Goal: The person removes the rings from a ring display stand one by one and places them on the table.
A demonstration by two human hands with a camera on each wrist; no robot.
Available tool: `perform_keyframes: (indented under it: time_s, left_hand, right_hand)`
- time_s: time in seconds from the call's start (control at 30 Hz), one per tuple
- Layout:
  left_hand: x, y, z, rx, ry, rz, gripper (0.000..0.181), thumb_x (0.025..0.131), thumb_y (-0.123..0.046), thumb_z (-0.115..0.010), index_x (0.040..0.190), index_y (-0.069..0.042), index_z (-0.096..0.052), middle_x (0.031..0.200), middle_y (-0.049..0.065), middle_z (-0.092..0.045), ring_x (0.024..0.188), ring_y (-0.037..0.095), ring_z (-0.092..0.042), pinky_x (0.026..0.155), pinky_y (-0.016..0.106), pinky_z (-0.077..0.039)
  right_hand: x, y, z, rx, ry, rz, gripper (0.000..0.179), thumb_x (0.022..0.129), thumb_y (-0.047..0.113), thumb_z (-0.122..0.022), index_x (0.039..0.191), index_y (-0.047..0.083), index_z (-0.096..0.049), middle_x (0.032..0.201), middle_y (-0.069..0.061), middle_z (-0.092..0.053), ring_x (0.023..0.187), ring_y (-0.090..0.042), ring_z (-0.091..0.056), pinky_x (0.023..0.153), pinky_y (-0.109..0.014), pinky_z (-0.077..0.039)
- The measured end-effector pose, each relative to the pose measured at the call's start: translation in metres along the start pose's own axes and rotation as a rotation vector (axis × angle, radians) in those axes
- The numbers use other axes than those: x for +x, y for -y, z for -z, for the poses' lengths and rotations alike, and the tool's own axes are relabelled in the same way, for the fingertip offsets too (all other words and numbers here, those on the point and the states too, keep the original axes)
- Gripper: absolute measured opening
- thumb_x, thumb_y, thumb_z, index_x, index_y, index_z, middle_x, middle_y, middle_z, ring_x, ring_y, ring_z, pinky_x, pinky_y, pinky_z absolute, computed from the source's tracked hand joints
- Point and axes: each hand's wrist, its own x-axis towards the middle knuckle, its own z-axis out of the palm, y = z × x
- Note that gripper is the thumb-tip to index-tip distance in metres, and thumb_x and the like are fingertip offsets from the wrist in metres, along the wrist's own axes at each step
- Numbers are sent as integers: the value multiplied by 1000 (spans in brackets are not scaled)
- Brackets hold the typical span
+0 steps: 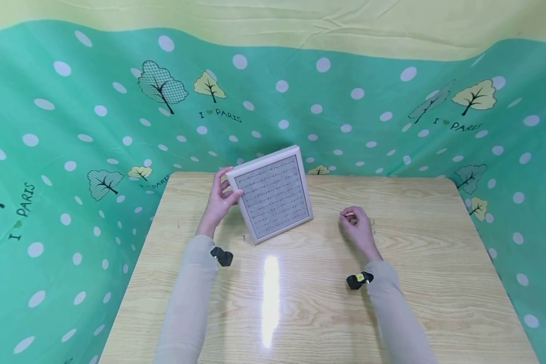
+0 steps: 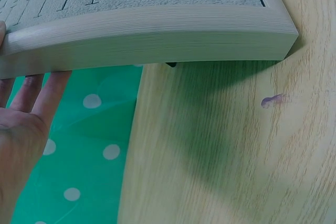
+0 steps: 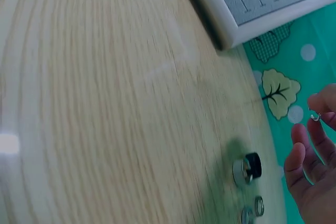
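Observation:
A square ring display tray (image 1: 273, 199) with a pale frame and a grey padded face full of slits stands tilted up at the back of the table. My left hand (image 1: 218, 202) grips its left edge, thumb on the front and fingers behind. No rings show in the slits. To the right of the tray, my right hand (image 1: 358, 230) pinches a small silver ring (image 3: 315, 117) between thumb and fingertip. Beside that hand, a wide silver ring (image 3: 240, 172), a black ring (image 3: 254, 165) and smaller rings (image 3: 259, 205) stand on the table.
The wooden table (image 1: 318, 313) ends at a green polka-dot cloth (image 1: 264, 111) hanging behind and at both sides. A small purplish mark (image 2: 272, 100) shows on the tabletop near the tray's lower left corner. Glare crosses the front middle.

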Motion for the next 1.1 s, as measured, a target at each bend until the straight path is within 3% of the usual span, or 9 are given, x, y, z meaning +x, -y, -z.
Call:
perform_keyframes:
  time_s: [0.37,0.73,1.1]
  left_hand:
    - [0,0,1,-1,-1,4,68,91,4,-62,146,-22,-30,122,21,-54,93,26,-65,75,41,-59]
    - [0,-1,0,-14,2,-6,68,90,7,-61,145,-20,-32,122,24,-54,90,21,-66,73,40,-60]
    - [0,0,-1,-20,0,-1,68,90,5,-62,145,-20,-30,120,19,-56,90,21,-66,74,41,-60]
  right_hand:
    - [-5,-22,32,-93,-64,-28,10,88,-2,-62,97,-4,-60,103,-16,-52,89,-23,-53,69,-13,-43]
    - [-9,-47,61,-166,-27,-52,13,91,-1,-61,102,-7,-59,107,-18,-50,93,-24,-51,72,-10,-43]
    - [-9,-66,82,-304,-26,44,9,90,-2,-61,97,-8,-61,98,-20,-52,85,-25,-49,66,-14,-39]
